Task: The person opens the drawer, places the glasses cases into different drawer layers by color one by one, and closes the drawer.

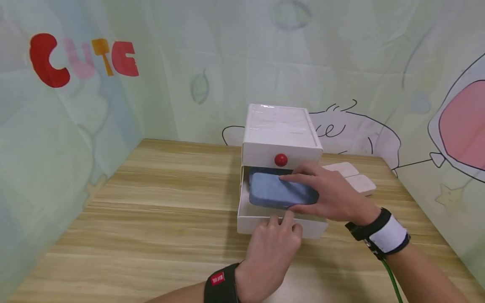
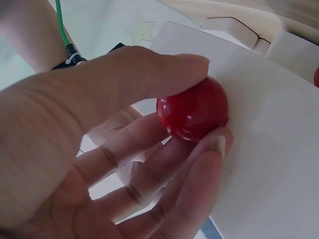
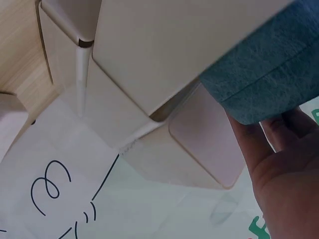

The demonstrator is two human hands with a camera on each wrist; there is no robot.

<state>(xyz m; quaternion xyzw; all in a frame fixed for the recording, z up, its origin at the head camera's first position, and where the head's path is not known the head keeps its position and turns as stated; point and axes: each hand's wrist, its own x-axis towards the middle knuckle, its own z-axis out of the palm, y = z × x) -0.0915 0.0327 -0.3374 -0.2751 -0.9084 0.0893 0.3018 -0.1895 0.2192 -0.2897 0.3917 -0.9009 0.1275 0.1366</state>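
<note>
A small white two-drawer cabinet (image 1: 280, 126) stands on the table, its lower drawer (image 1: 246, 225) pulled out. My left hand (image 1: 273, 248) is at that drawer's front; in the left wrist view its thumb and fingers pinch the round red knob (image 2: 193, 110). Over the drawer, my right hand (image 1: 337, 195) grips a blue, leather-textured case (image 1: 282, 191) by its right end, thumb and fingers on opposite sides. A seam runs along the case (image 3: 269, 74) in the right wrist view. Behind it a darker blue edge (image 1: 261, 171) shows inside the drawer; what it belongs to is hidden.
The shut upper drawer has its own red knob (image 1: 281, 160). White block-like pieces (image 1: 358, 182) lie right of the cabinet, partly behind my right hand. A printed curtain (image 1: 170, 84) hangs around the wooden table (image 1: 170, 210). A green cable (image 1: 392, 280) runs from the right wristband.
</note>
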